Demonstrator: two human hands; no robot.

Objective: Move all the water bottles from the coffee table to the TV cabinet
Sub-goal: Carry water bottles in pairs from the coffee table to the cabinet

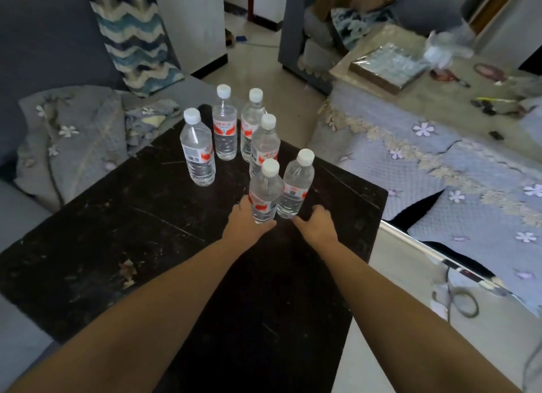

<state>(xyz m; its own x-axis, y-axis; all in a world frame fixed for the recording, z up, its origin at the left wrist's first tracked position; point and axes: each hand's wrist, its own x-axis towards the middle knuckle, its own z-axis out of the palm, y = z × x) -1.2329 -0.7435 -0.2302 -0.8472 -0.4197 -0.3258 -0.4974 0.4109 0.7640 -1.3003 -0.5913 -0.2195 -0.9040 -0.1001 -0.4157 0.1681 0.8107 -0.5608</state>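
Note:
Several clear water bottles with white caps and red labels stand on the dark coffee table [146, 231]. My left hand [246, 225] is wrapped around the lower part of the nearest bottle [265, 192], thumb on its right side. Just to its right stands a second bottle [296, 184]. My right hand [316, 225] sits at that bottle's base with the fingers apart, thumb close to it and not closed round it. Behind them are a middle bottle [264, 143], a left bottle [198, 152] and two far bottles [224, 128] [252, 120]. No TV cabinet is recognisable.
A grey sofa with a floral throw [73, 140] and a zigzag cushion [132, 35] borders the table on the left. On the right is a surface under a lilac floral cloth [425, 164] with a flat box [387, 64] and small items. A power strip and cable [463, 278] lie on the floor.

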